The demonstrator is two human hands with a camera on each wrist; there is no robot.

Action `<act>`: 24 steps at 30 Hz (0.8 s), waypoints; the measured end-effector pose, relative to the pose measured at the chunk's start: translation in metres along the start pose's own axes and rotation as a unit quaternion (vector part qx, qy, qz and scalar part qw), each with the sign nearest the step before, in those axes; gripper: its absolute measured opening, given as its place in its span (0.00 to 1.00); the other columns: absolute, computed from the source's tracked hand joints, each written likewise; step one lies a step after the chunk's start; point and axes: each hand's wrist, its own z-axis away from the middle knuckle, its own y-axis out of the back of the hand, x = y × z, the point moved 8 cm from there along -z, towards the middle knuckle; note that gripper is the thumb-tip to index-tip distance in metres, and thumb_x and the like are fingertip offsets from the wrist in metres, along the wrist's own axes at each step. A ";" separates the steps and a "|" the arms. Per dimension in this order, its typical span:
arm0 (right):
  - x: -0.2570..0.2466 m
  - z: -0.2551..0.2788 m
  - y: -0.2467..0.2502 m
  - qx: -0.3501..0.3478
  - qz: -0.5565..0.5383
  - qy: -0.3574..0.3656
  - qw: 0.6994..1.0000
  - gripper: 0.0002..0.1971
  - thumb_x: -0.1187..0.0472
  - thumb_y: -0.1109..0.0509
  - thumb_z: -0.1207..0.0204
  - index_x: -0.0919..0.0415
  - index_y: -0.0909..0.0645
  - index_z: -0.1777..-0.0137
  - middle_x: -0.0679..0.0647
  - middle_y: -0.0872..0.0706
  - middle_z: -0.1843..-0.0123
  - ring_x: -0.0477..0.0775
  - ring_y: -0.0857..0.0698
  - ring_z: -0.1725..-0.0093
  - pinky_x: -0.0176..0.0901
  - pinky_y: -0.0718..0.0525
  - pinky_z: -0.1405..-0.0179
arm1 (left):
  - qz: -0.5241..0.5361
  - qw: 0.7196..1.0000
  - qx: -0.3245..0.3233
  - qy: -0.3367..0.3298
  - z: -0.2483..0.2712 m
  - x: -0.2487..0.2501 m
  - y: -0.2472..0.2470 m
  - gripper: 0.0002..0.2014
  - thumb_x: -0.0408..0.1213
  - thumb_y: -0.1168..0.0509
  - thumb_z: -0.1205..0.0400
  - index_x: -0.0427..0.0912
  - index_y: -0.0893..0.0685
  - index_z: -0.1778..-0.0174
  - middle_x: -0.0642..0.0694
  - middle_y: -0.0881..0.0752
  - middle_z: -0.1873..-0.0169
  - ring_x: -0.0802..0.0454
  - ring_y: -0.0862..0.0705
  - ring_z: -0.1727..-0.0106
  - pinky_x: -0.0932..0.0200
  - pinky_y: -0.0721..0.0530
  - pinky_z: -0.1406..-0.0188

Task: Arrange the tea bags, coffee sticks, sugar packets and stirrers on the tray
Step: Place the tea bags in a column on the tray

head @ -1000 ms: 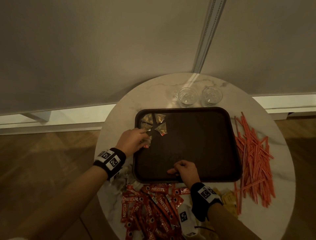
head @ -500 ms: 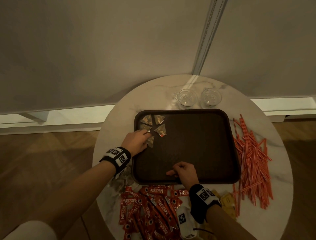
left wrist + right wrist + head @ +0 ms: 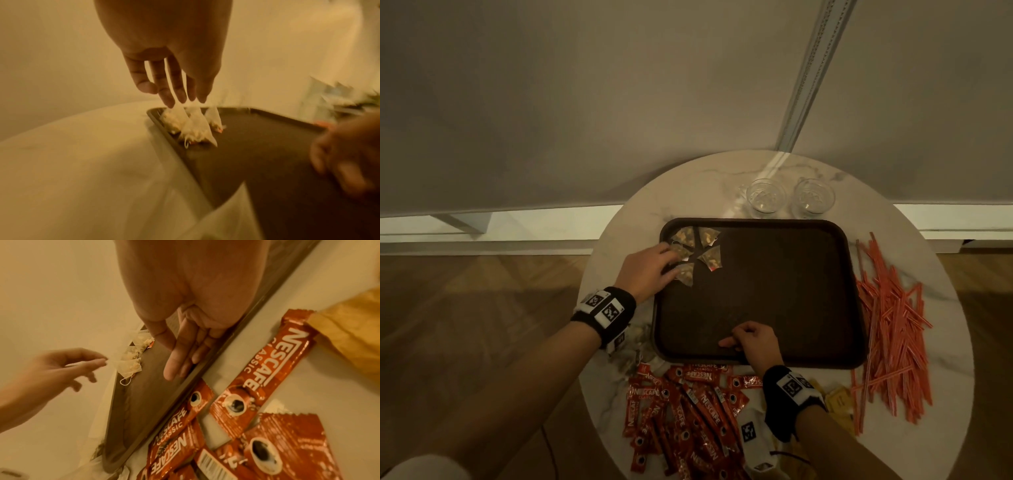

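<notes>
Fanning tea bags (image 3: 697,253) in far-left corner of tray (image 3: 774,291): five visible, points meeting. Left hand (image 3: 650,270) has straight, relaxed fingers touching the nearest bags, gripping nothing. Right hand (image 3: 753,342) rests curled on tray's near rim, steadying it; holds nothing else. Remaining: coffee sticks (image 3: 688,411) near edge of table (image 3: 619,240), stirrers (image 3: 890,325) right, yellow sugar packets (image 3: 839,401) partly hidden behind right wrist. More tea bags left of tray, unclear.
</notes>
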 end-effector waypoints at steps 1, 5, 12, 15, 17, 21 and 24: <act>-0.001 0.000 0.000 0.004 0.005 0.002 1.000 0.07 0.67 0.37 0.16 0.66 0.18 0.49 0.54 0.07 0.63 0.61 0.12 0.53 0.45 0.16 0.55 | 0.022 0.999 0.014 0.025 0.004 -0.005 0.008 0.12 0.49 0.34 0.16 0.49 0.13 0.41 0.53 0.15 0.45 0.56 0.18 0.52 0.67 0.31 0.62; 0.002 -0.003 0.003 0.021 0.006 0.002 1.000 0.07 0.66 0.36 0.17 0.69 0.17 0.49 0.55 0.07 0.63 0.62 0.12 0.55 0.53 0.17 0.51 | 0.112 0.984 0.053 0.128 0.034 -0.027 0.027 0.12 0.51 0.35 0.15 0.49 0.11 0.55 0.51 0.11 0.64 0.56 0.17 0.64 0.59 0.25 0.65; -0.005 0.005 0.001 0.034 0.032 0.036 0.998 0.09 0.65 0.36 0.16 0.68 0.16 0.52 0.52 0.07 0.65 0.53 0.13 0.55 0.43 0.18 0.55 | 0.222 0.931 0.070 0.282 0.144 -0.054 0.007 0.29 0.55 0.39 0.14 0.41 0.19 0.78 0.49 0.21 0.84 0.51 0.19 0.77 0.50 0.19 0.68; -0.013 0.013 -0.005 0.017 0.054 0.052 0.997 0.08 0.64 0.36 0.15 0.65 0.16 0.50 0.53 0.07 0.60 0.49 0.13 0.53 0.42 0.20 0.52 | 0.245 0.917 0.100 0.297 0.192 -0.057 -0.013 0.33 0.61 0.44 0.18 0.37 0.22 0.77 0.42 0.23 0.83 0.46 0.22 0.78 0.43 0.21 0.71; -0.018 0.021 -0.008 0.005 0.074 0.073 0.995 0.07 0.64 0.35 0.16 0.63 0.15 0.49 0.54 0.08 0.56 0.47 0.14 0.50 0.41 0.20 0.49 | 0.261 0.902 0.107 0.326 0.219 -0.056 -0.026 0.34 0.63 0.43 0.18 0.36 0.20 0.76 0.41 0.22 0.82 0.44 0.22 0.78 0.43 0.21 0.71; -0.018 0.049 -0.015 -0.010 0.134 0.122 0.983 0.07 0.64 0.33 0.17 0.57 0.15 0.44 0.46 0.13 0.49 0.38 0.17 0.52 0.29 0.24 0.62 | 0.292 0.873 0.104 0.376 0.251 -0.046 -0.042 0.24 0.52 0.34 0.16 0.39 0.15 0.72 0.44 0.17 0.78 0.45 0.18 0.75 0.46 0.18 0.70; -0.014 0.069 -0.013 -0.004 0.171 0.168 0.971 0.10 0.67 0.33 0.17 0.56 0.15 0.41 0.43 0.15 0.48 0.38 0.16 0.51 0.29 0.22 0.60 | 0.284 0.876 0.123 0.371 0.252 -0.045 -0.036 0.04 0.44 0.30 0.17 0.49 0.13 0.53 0.55 0.14 0.63 0.60 0.17 0.66 0.63 0.21 0.66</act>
